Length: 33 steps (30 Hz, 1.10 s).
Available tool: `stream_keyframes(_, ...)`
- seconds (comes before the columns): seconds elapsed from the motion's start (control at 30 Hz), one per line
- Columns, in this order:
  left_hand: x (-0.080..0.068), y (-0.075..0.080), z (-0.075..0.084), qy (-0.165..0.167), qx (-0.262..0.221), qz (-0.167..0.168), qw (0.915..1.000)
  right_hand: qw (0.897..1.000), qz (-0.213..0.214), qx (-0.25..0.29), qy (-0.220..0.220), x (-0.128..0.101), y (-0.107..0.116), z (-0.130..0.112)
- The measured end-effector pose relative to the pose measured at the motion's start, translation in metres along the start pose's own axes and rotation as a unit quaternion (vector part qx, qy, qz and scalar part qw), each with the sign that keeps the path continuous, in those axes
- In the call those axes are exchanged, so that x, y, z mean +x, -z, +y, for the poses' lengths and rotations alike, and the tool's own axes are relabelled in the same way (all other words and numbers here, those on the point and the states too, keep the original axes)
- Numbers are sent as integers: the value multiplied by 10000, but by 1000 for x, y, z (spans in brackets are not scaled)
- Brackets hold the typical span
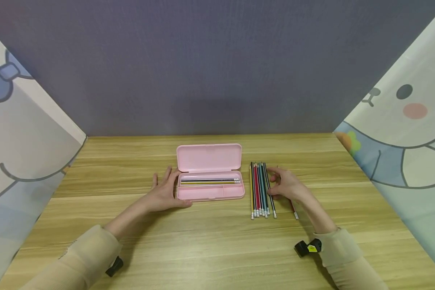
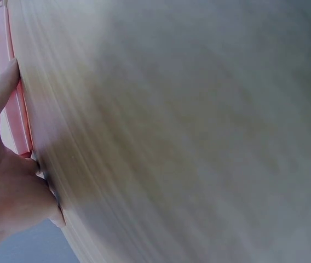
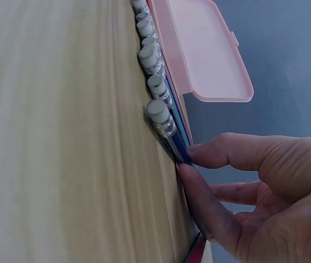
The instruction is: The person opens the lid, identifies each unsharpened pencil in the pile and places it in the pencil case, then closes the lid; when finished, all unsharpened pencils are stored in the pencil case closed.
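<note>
Head view: pink pencil case point(image 1: 199, 194) sits mid-table, lid point(image 1: 209, 158) folded back on its far side, long axis left to right. Pencils in the case point(image 1: 208, 182) lie lengthwise in its rear compartment. Left hand point(image 1: 165, 194) holds the case's left end, thumb along the front edge, index finger toward the back corner, other fingers spread outward. Loose pencil pile point(image 1: 260, 189) is just right of the case, long axis near to far, white eraser ends toward the person. Right hand point(image 1: 288, 185) is at the pile's right edge, thumb and index pinching the outermost dark striped pencil point(image 1: 272, 204). That pencil slants slightly, roughly square to the case's length; case is to its left, across the pile. Right hand is clearly the nearer one to it. A separate red pencil point(image 1: 294, 210) runs partly under the right hand. Hands well apart.

Left wrist view: thumb touches the case's front wall; remaining fingers are by the case's end at the wooden table point(image 2: 161, 148), tips partly hidden.

Right wrist view: thumb and index meet on the dark pencil's shaft, beyond its eraser; neighbouring erasers line up alongside. Lid shows past the pile. Middle finger looks clear of the pencil.
</note>
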<state>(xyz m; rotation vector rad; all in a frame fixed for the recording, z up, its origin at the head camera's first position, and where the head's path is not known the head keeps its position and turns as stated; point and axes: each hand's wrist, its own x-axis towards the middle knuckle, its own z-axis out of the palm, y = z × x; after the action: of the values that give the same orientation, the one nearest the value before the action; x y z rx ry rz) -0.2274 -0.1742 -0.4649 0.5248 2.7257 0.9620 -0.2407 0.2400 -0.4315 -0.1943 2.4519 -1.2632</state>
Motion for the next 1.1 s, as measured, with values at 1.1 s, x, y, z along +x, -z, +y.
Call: stream_keyframes(1.1,0,0,-1,-66,-3,15,10000,9957,-317,871,-68,-4,14,4)
